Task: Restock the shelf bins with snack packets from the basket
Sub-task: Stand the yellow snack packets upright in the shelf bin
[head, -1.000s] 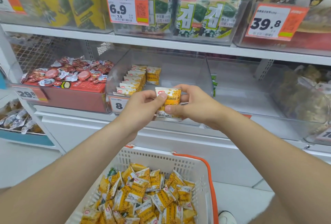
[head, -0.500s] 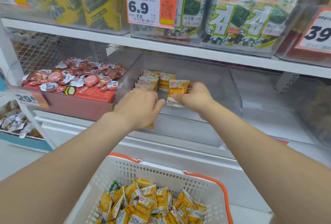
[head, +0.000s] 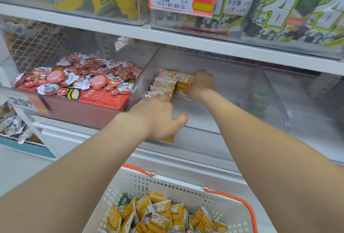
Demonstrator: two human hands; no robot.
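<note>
**Status:** restocking is under way; by estimate, at an early stage.

**Bin.** The bin is the clear one in the middle of the lower shelf. 1 row of yellow packets stands on edge along its left wall, running front to back. About 6 packets show in it. The rear ones are partly hidden, so the count is approximate. The row takes up only the left part of the bin.

**Right hand.** The right hand is inside the bin and grips 1 packet by its right edge. The packet is upright, face forward, touching the right side of the row near its rear end. It is not yet released. It looks like the start of a 2nd row.

**Left hand.** The left hand is open and holds nothing. Its fingers are straight and reach over the bin's front lip to touch the front end of the row. The thumb is spread to the right. The likely purpose is to steady the row.

**Basket.** The basket sits below the shelf, in front of the person. A stock of the same yellow packets lies loose in it, piled across the part in view.

**Assessment.** 1 row is placed and 1 packet is in hand. Most of the bin is unfilled and most of the supply is in the basket. The larger part of the task is left.
</note>
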